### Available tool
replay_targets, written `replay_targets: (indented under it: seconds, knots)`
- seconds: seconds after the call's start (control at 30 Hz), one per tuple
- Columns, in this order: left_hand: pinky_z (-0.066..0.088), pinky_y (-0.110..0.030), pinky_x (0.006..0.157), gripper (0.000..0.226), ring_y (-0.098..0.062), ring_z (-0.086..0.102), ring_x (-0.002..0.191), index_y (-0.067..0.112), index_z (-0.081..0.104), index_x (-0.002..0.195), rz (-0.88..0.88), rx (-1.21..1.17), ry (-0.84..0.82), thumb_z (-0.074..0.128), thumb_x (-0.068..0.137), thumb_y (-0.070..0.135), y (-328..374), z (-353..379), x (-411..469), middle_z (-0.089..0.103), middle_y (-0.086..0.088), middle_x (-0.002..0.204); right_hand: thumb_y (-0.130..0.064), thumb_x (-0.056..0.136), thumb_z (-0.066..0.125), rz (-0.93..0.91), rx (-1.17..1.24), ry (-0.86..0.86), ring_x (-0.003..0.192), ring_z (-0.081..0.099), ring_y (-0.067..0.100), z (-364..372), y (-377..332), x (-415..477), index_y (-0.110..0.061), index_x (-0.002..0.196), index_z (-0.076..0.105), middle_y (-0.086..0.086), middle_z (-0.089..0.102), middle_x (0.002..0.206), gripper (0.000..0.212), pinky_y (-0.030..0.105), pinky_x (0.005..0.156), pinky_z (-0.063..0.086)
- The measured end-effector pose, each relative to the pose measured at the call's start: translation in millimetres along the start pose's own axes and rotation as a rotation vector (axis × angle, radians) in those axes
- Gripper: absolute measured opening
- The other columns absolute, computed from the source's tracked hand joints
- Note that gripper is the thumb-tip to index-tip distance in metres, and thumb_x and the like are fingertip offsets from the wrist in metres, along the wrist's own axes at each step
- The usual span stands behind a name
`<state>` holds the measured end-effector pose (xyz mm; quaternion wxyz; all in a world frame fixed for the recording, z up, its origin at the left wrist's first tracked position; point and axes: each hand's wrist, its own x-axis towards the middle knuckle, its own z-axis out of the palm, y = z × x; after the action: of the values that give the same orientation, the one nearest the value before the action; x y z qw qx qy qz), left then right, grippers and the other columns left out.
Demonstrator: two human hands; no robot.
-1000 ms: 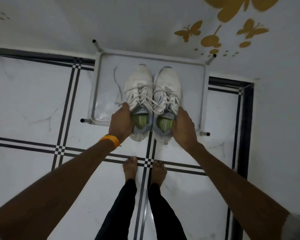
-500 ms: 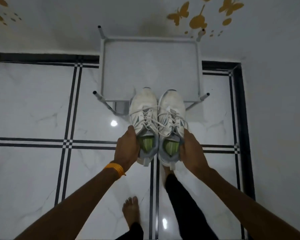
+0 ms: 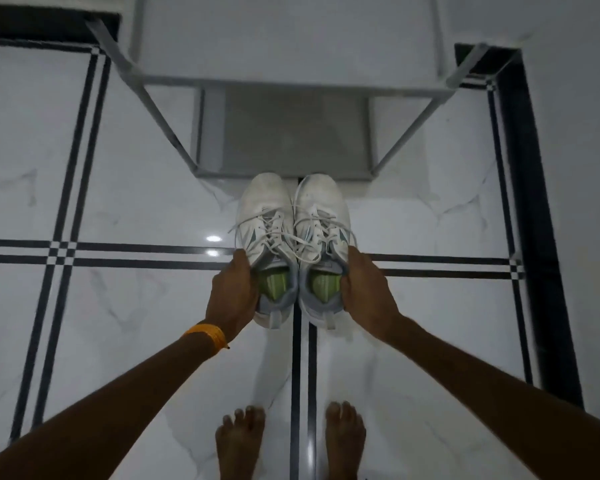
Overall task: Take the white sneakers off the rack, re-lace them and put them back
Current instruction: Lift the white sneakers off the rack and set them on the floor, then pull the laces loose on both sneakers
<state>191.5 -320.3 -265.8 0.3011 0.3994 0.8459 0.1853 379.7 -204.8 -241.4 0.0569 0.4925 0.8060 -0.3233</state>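
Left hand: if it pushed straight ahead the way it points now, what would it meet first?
The left hand grips the left sneaker at its heel and points toward the rack. Straight on, the rack's lower shelf looks like the first thing met, though depth is unclear from above.

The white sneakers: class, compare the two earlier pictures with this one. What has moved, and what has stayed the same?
The white sneakers have come off the top shelf of the rack, back toward the person and down in front of it, over the tiled floor. Unchanged: the left hand and right hand still grip one shoe each at the heel, the pair side by side, toes toward the rack, laces loose.
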Motion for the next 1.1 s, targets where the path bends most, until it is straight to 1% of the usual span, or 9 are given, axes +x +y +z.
replay_targets:
  seconds: [0.13,0.3,0.53,0.67,0.73,0.8,0.9,1.03,1.1]
  knots:
    - [0.055,-0.041,0.072,0.022,-0.037,0.065,0.085,0.0,0.048,0.111,0.08,0.034,0.005,0.05,0.093,0.013,-45.3,51.9,33.6,0.067,-0.019,0.097,-0.005,0.09,0.05,0.014,-0.006,0.015,0.099,0.06,0.033,62.3,37.4,35.3,-0.001,0.125,0.048,0.019,0.06,0.112,0.035,0.038,0.082,0.05]
    - [0.041,-0.034,0.064,0.019,-0.041,0.063,0.08,-0.003,0.047,0.106,0.179,0.067,0.048,0.049,0.092,0.01,-87.3,101.2,65.9,0.066,-0.022,0.093,-0.005,0.091,0.05,0.005,-0.047,0.047,0.096,0.059,0.034,117.2,70.2,67.5,0.002,0.115,0.05,0.022,0.06,0.106,0.025,0.029,0.071,0.037]
    - [0.024,-0.023,0.048,0.009,-0.016,0.043,0.056,0.009,0.041,0.092,0.269,0.025,0.215,0.048,0.094,0.015,-115.3,140.0,73.5,0.046,0.004,0.067,-0.015,0.092,0.051,-0.091,-0.076,0.212,0.075,0.05,0.021,151.7,100.9,79.1,-0.005,0.1,0.052,0.008,0.054,0.087,0.013,0.027,0.064,0.034]
    - [0.029,-0.024,0.048,0.021,-0.019,0.05,0.059,0.016,0.04,0.089,0.303,0.032,0.142,0.05,0.094,0.034,-121.6,131.3,81.5,0.049,0.007,0.065,-0.027,0.091,0.055,-0.084,-0.15,0.165,0.075,0.056,0.024,146.1,102.4,86.2,-0.011,0.095,0.046,0.007,0.057,0.089,0.019,0.028,0.056,0.036]
    - [0.039,-0.029,0.051,0.038,-0.018,0.057,0.061,0.019,0.043,0.091,0.303,0.072,0.113,0.041,0.094,0.057,-121.1,121.0,81.0,0.058,0.005,0.066,-0.039,0.089,0.055,-0.101,-0.26,0.165,0.088,0.061,0.032,133.2,96.0,85.0,-0.012,0.113,0.046,0.011,0.057,0.106,0.037,0.033,0.065,0.044]
    - [0.046,-0.031,0.056,0.053,-0.016,0.06,0.063,0.025,0.046,0.095,0.333,0.192,0.183,0.026,0.089,0.073,-120.8,108.4,80.3,0.064,0.006,0.071,-0.041,0.092,0.051,-0.182,-0.4,0.32,0.091,0.062,0.033,114.8,82.9,75.4,-0.016,0.131,0.042,0.009,0.051,0.118,0.047,0.034,0.065,0.043]
    - [0.044,-0.031,0.065,0.041,-0.02,0.059,0.076,0.026,0.052,0.105,0.412,0.262,0.285,0.032,0.095,0.06,-115.7,92.3,82.9,0.057,0.002,0.09,-0.021,0.096,0.05,-0.401,-0.25,0.483,0.088,0.063,0.026,96.8,53.1,63.3,-0.016,0.129,0.053,0.006,0.06,0.117,0.033,0.033,0.073,0.045]
    - [0.041,-0.03,0.073,0.02,-0.023,0.058,0.09,0.016,0.062,0.109,0.475,0.114,0.151,0.052,0.096,0.027,-100.7,92.6,82.3,0.061,-0.007,0.105,-0.012,0.093,0.055,-0.376,-0.014,0.258,0.093,0.066,0.024,115.7,19.9,73.3,-0.008,0.116,0.065,0.008,0.07,0.112,0.026,0.028,0.081,0.048]
    - [0.042,-0.029,0.076,0.019,-0.023,0.059,0.094,0.012,0.063,0.107,0.431,0.074,0.134,0.053,0.095,0.023,-94.5,99.0,82.9,0.065,-0.009,0.106,-0.009,0.091,0.055,-0.312,-0.02,0.176,0.092,0.067,0.031,131.7,13.5,85.4,-0.001,0.11,0.067,0.016,0.071,0.109,0.024,0.04,0.086,0.053]
